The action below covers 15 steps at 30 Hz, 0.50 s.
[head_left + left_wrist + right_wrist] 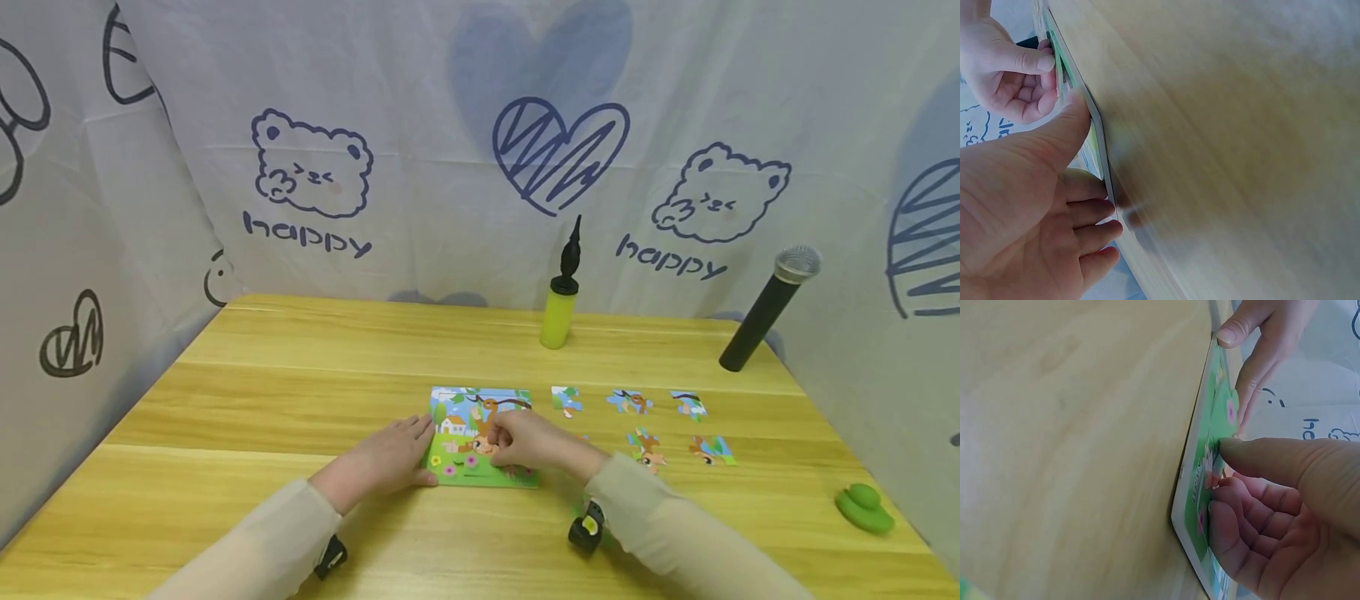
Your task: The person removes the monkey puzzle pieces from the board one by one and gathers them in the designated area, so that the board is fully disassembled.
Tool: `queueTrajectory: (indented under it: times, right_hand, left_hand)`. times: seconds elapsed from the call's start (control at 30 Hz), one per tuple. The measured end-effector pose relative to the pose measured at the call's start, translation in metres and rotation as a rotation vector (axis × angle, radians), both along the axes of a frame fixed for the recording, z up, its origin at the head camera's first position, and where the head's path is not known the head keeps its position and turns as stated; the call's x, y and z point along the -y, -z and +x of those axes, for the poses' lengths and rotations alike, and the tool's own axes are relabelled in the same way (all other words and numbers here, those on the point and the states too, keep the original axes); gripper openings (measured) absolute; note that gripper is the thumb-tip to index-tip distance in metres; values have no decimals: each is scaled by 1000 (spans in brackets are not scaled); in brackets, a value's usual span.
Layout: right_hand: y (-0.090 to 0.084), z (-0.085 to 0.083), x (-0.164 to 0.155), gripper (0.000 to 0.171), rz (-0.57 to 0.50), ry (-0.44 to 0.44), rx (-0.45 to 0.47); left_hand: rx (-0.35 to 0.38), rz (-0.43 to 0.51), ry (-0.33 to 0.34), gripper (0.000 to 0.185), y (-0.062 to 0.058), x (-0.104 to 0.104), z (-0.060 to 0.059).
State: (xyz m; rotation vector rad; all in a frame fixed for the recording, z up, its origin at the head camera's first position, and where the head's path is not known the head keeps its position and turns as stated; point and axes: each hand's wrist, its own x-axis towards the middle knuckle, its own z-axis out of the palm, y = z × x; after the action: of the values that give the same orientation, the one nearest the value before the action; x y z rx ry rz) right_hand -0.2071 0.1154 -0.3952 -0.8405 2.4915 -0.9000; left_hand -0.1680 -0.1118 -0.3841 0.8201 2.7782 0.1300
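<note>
A jigsaw board (480, 481) with a cartoon picture of a house, flowers and a brown animal lies flat on the wooden table. My left hand (390, 458) rests at its left edge, fingers extended, thumb by the near corner; the left wrist view shows those fingertips (1110, 231) along the board's side. Over the board's right half, my right hand (536, 442) pinches a green puzzle piece with a pink flower (1230, 412) between thumb and curled fingers. The piece stands slightly raised from the board in the right wrist view. My right hand hides part of the picture.
Several loose puzzle pieces (630, 402) lie in two rows right of the board, one partly behind my right hand. Farther back stand a yellow and black hand pump (558, 317) and a microphone (761, 321). A green rounded object (864, 507) sits near the right table edge.
</note>
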Motion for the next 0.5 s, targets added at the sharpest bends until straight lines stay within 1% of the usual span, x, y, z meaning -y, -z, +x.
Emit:
queueTrajectory:
  times: [0.13, 0.3, 0.4, 0.5]
  right_hand:
    - [0, -1, -3, 11, -67, 11, 64]
    - [1, -6, -8, 12, -154, 27, 167]
    - [1, -7, -10, 13, -181, 45, 218]
    - [0, -8, -11, 12, -184, 54, 228]
  left_hand:
    - [5, -3, -4, 75, 0, 0, 0]
    - [9, 2, -2, 75, -1, 0, 0]
    - [7, 2, -1, 75, 0, 0, 1]
    - [7, 2, -1, 75, -1, 0, 1]
